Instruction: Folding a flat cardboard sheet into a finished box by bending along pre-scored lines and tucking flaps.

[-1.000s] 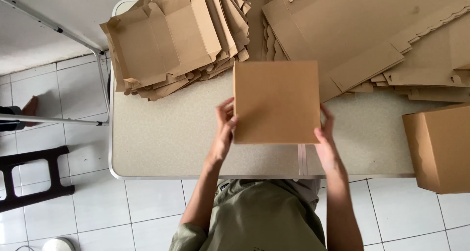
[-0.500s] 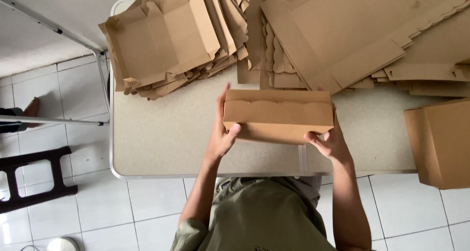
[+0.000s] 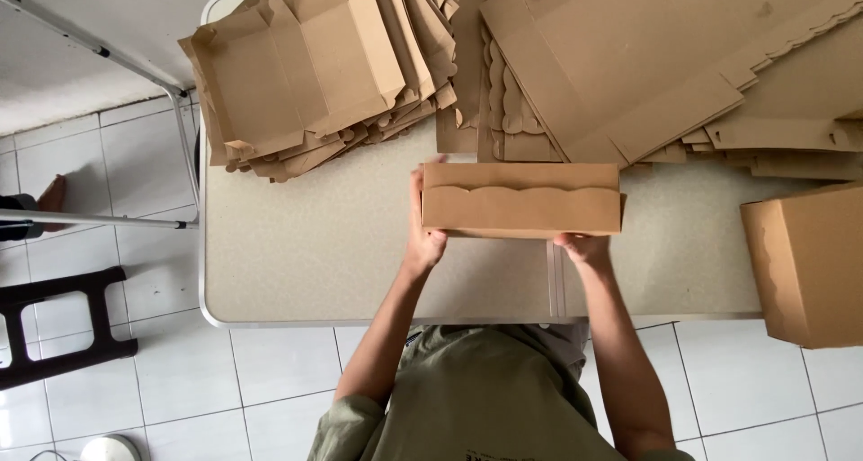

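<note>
I hold a closed brown cardboard box (image 3: 521, 200) over the speckled table (image 3: 324, 254), its front face with a wavy flap edge turned toward me. My left hand (image 3: 421, 236) grips its left end, thumb on the side. My right hand (image 3: 582, 247) supports it from beneath at the lower right corner. The box floats just in front of the cardboard piles.
A pile of half-folded box blanks (image 3: 306, 75) lies at the table's far left. Flat blanks (image 3: 665, 66) cover the far right. A finished box (image 3: 809, 263) stands at the right edge. A metal frame (image 3: 117, 66) and a black stool (image 3: 54, 326) are on the tiled floor, left.
The box has been rotated from showing its broad square top to showing its narrow front face. Both hands shifted with it, the right one sliding beneath.
</note>
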